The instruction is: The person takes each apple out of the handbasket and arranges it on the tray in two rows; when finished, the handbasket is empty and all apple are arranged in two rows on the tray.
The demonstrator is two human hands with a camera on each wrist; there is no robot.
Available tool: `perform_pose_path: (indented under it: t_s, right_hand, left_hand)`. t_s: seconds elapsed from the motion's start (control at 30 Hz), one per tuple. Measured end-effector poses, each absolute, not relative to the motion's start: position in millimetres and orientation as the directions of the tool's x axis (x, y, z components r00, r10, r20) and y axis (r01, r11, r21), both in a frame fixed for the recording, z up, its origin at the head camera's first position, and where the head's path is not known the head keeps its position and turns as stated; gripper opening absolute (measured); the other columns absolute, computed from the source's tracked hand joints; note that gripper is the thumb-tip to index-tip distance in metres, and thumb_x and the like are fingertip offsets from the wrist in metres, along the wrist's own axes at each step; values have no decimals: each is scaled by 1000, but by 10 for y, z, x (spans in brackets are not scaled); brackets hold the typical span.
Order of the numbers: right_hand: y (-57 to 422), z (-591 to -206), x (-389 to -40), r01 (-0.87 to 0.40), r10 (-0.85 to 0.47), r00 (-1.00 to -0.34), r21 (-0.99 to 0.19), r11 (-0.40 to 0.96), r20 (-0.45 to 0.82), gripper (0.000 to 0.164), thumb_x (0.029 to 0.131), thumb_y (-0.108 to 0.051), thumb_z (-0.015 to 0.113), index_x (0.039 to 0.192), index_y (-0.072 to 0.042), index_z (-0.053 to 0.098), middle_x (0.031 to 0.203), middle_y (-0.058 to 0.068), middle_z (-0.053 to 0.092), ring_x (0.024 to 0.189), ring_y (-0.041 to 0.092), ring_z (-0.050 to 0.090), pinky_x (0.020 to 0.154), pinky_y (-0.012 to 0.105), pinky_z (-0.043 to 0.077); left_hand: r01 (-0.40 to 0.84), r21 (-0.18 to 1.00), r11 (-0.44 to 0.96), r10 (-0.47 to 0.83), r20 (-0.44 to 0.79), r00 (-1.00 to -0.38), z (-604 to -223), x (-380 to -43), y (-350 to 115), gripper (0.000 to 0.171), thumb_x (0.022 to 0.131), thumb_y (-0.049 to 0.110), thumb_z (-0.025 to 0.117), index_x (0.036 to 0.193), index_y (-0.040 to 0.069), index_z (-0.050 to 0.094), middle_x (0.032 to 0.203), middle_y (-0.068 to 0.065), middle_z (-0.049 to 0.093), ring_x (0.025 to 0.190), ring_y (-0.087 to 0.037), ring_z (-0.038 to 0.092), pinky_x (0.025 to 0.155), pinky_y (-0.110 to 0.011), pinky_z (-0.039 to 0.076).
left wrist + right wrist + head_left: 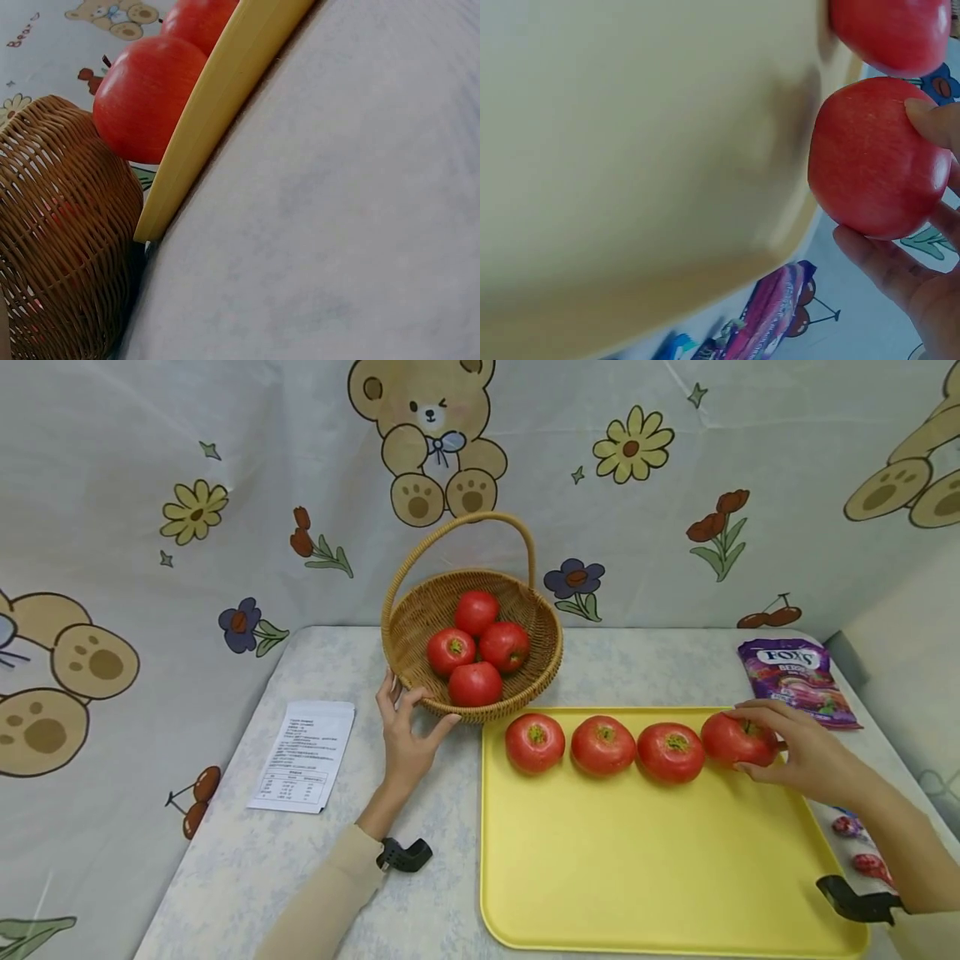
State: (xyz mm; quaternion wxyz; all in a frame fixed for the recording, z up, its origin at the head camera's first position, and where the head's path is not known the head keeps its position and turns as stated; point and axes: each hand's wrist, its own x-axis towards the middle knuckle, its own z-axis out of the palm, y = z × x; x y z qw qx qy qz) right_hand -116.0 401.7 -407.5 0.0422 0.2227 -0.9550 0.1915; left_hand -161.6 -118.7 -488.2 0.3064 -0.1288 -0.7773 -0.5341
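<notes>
A round wicker basket with an arched handle tilts toward me at the back of the table, with several red apples inside. My left hand holds the basket's near left side, fingers at the rim and thumb against the outer wall. A row of red apples lies along the far edge of the yellow tray. At the row's right end, my right hand grips an apple between thumb and fingers. Part of that apple is hidden by the fingers in the head view.
A purple candy bag lies behind the tray's far right corner. Small wrapped candies lie by its right side, partly behind the right arm. A printed white packet rests on the left of the table. Patterned cloth hangs behind.
</notes>
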Motion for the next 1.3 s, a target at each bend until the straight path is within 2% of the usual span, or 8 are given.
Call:
perform_pose_path:
  t_s: [0.1,0.3,0.53,0.67,0.77,0.87,1.0,1.3]
  right_hand:
    - [4016,-4115,-1140,-442,-416,-897,-344,828,150,74,61,-9,92,128,-12,59,125,9,54,106,15,46,71,12,49]
    - [4030,-4159,-1111,-418,-403,-907,-391,820,125,72,65,-9,91,128,-12,57,123,9,52,105,-17,31,70,11,49]
    - [4019,-4134,-1089,-413,-417,-905,-426,805,89,70,70,-10,88,130,-11,53,121,5,50,103,-19,32,71,11,49]
    - [4011,-4131,-1079,-393,-410,-911,-413,822,51,72,71,-13,88,133,-12,50,122,8,49,108,-2,41,73,18,53]
    - [3985,-4086,-1067,-381,-409,-912,-407,830,20,76,73,-15,87,138,-9,46,131,20,45,115,29,47,79,47,58]
    - [3934,-3995,-1064,-401,-418,-907,-389,829,45,81,74,-14,86,142,-5,42,140,30,37,114,54,43,77,70,46]
    - [3778,-3801,-1105,-449,-431,-893,-358,819,132,85,72,-8,86,145,-9,42,147,30,33,125,56,36,76,72,43]
    - [3033,-3306,-1378,-532,-496,-845,-404,744,199,76,76,-10,84,143,-20,49,155,14,32,134,45,37,85,70,44]
  left_hand:
    - [529,748,400,-129,618,-775,-4878,-1615,-1207,45,75,19,87,110,10,59,157,-15,18,146,-32,23,113,-55,31]
    - [536,741,406,-127,626,-769,-4886,-1621,-1206,44,79,36,82,109,12,60,156,-16,19,147,-32,21,114,-56,29]
    - [523,747,409,-129,615,-778,-4890,-1617,-1195,47,80,42,79,109,12,59,157,-15,18,148,-29,21,114,-54,29]
    - [525,745,413,-127,617,-776,-4894,-1611,-1200,44,79,34,83,108,12,59,157,-17,19,148,-30,21,114,-56,30]
    - [529,742,411,-127,621,-774,-4892,-1613,-1203,44,75,24,86,108,13,59,156,-17,19,147,-32,21,113,-57,30]
    - [538,740,404,-125,627,-769,-4890,-1615,-1198,47,71,14,89,107,12,59,156,-19,19,147,-35,21,112,-59,30]
    - [549,735,397,-117,634,-764,-4886,-1617,-1193,49,69,12,89,107,10,59,156,-21,18,146,-37,21,111,-61,30]
    - [537,735,414,-117,628,-769,-4890,-1615,-1206,44,78,31,84,109,13,59,157,-17,18,148,-32,21,112,-59,30]
